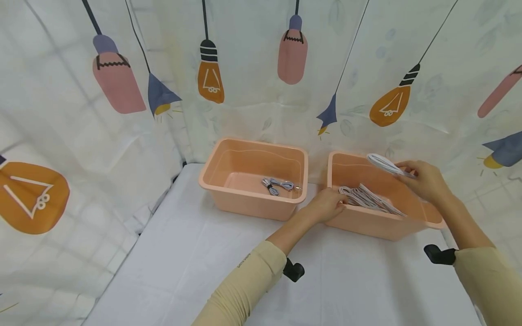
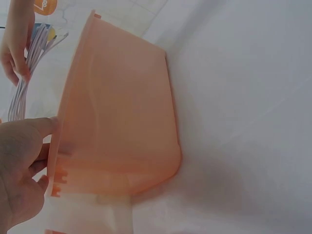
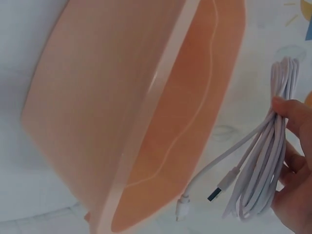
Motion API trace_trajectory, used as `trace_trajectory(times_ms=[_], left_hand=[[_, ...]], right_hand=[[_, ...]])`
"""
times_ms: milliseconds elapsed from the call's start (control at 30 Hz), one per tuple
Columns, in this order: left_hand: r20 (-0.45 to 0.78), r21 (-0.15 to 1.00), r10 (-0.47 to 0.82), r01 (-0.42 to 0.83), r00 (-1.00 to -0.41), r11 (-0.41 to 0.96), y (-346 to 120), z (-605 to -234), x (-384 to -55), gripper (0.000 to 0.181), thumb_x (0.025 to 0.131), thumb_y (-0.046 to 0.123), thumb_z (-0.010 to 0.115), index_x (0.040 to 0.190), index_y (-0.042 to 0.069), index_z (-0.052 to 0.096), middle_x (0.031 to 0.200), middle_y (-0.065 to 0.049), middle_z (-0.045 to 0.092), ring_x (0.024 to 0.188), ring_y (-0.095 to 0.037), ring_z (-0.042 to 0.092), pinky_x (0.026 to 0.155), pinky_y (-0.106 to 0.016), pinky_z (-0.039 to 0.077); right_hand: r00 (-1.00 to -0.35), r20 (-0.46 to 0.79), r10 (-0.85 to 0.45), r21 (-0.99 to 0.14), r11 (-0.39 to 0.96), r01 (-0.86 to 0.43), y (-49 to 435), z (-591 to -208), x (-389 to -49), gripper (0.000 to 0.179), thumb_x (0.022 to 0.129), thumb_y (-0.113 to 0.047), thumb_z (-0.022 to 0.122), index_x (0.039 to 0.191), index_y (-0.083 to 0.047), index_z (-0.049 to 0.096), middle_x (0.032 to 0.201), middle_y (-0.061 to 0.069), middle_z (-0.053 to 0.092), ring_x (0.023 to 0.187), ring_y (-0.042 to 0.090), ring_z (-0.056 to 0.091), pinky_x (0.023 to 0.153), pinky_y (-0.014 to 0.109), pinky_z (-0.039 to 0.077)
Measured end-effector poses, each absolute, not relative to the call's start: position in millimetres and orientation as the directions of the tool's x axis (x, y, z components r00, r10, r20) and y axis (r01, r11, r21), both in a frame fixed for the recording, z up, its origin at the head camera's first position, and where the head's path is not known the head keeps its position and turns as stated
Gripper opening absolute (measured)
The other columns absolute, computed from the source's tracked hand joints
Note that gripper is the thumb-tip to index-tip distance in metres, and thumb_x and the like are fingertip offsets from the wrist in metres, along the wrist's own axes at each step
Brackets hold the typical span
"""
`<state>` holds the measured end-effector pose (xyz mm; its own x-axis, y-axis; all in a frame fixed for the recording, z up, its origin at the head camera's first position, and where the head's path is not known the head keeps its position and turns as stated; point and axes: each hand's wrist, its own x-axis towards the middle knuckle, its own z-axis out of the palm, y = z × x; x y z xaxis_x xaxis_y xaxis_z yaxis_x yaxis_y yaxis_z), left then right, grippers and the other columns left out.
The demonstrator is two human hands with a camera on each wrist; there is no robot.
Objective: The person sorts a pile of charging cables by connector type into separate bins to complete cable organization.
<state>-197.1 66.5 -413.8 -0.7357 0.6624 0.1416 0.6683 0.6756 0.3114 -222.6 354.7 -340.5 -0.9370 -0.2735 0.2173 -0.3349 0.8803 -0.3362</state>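
Observation:
My right hand (image 1: 426,179) pinches a folded bundle of white USB cable (image 3: 263,161) above the right-hand peach plastic bin (image 1: 367,222). One USB plug (image 3: 224,183) and another connector (image 3: 183,207) dangle from the bundle in the right wrist view. With thumb outside and fingers curled over the edge, my left hand (image 1: 326,206) grips that bin's rim (image 2: 61,117) near its front left corner. Inside the bin, close to my left fingers, lies a pile of white cables (image 1: 371,199).
A second peach bin (image 1: 244,201) stands to the left, with small grey cable bundles (image 1: 281,184) inside. Both bins sit on a white-covered table (image 1: 244,244), against a curtain (image 1: 253,113) printed with lamps.

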Motion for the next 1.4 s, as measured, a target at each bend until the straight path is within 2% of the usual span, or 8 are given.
trace_trajectory(times_ms=[133,367,633,800,1000,1100,1267,1400], left_hand=[[0.149,0.306,0.661,0.67,-0.735,0.676,66.6,-413.8,-197.3,0.018,0.105,0.022,0.066,0.118,0.016,0.078,0.116,0.001,0.075,0.115,-0.014,0.066,0.099,-0.021,0.048],[0.178,0.311,0.665,0.683,-0.725,0.661,67.1,-416.7,-196.6,0.017,0.105,0.02,0.067,0.116,0.015,0.079,0.113,0.001,0.077,0.114,-0.015,0.067,0.099,-0.022,0.049],[0.216,0.275,0.673,0.706,-0.707,0.653,65.7,-423.8,-191.0,0.02,0.108,0.023,0.063,0.119,0.014,0.078,0.113,0.001,0.077,0.109,-0.015,0.068,0.097,-0.024,0.051],[0.258,0.25,0.687,0.734,-0.679,0.631,61.4,-425.0,-187.8,0.024,0.108,0.023,0.062,0.125,0.014,0.077,0.119,0.001,0.076,0.114,-0.015,0.068,0.101,-0.025,0.05],[0.336,0.231,0.679,0.756,-0.652,0.612,43.0,-417.0,-187.5,0.03,0.108,0.018,0.063,0.135,0.01,0.071,0.131,-0.003,0.073,0.124,-0.018,0.066,0.11,-0.028,0.047],[0.391,0.254,0.658,0.763,-0.643,0.595,31.4,-412.0,-188.7,0.029,0.108,0.016,0.062,0.134,0.008,0.071,0.133,-0.006,0.073,0.127,-0.021,0.066,0.112,-0.029,0.046],[0.384,0.293,0.611,0.719,-0.692,0.63,14.5,-407.4,-191.8,0.032,0.11,0.019,0.058,0.139,0.009,0.069,0.139,-0.006,0.07,0.133,-0.022,0.063,0.118,-0.036,0.043],[0.335,0.288,0.579,0.666,-0.743,0.688,1.6,-403.7,-194.0,0.036,0.111,0.022,0.057,0.144,0.011,0.065,0.145,-0.005,0.066,0.138,-0.024,0.059,0.122,-0.045,0.039]], right_hand=[[-0.939,0.212,-0.271,-0.342,0.879,-0.332,355.2,-337.1,-230.0,0.034,0.098,-0.01,0.075,0.125,0.009,0.067,0.102,0.032,0.067,0.087,0.039,0.059,0.066,0.039,0.045],[-0.942,0.24,-0.235,-0.367,0.876,-0.312,351.3,-336.1,-235.6,0.043,0.1,-0.014,0.074,0.134,0.009,0.062,0.104,0.033,0.066,0.092,0.046,0.062,0.068,0.039,0.048],[-0.947,0.245,-0.206,-0.393,0.872,-0.291,340.5,-343.2,-222.8,0.045,0.102,-0.02,0.071,0.137,0.008,0.062,0.107,0.031,0.065,0.095,0.044,0.06,0.071,0.042,0.048],[-0.943,0.268,-0.198,-0.422,0.855,-0.3,334.9,-351.6,-208.1,0.043,0.103,-0.02,0.07,0.136,0.007,0.063,0.105,0.028,0.066,0.094,0.041,0.059,0.068,0.035,0.047],[-0.909,0.371,-0.19,-0.433,0.831,-0.35,323.9,-359.4,-188.8,0.039,0.101,-0.015,0.072,0.133,0.006,0.066,0.106,0.03,0.067,0.09,0.042,0.062,0.069,0.03,0.046],[-0.9,0.395,-0.182,-0.449,0.817,-0.362,319.6,-363.5,-178.9,0.039,0.102,-0.014,0.072,0.135,0.006,0.066,0.108,0.03,0.067,0.09,0.043,0.062,0.072,0.026,0.044],[-0.888,0.431,-0.158,-0.445,0.819,-0.362,312.6,-371.6,-163.7,0.042,0.101,-0.016,0.073,0.137,0.004,0.066,0.11,0.029,0.067,0.095,0.044,0.061,0.072,0.026,0.042],[-0.875,0.463,-0.143,-0.451,0.812,-0.371,305.7,-378.0,-154.5,0.045,0.099,-0.017,0.075,0.136,0.007,0.065,0.119,0.031,0.064,0.104,0.049,0.06,0.077,0.042,0.047]])
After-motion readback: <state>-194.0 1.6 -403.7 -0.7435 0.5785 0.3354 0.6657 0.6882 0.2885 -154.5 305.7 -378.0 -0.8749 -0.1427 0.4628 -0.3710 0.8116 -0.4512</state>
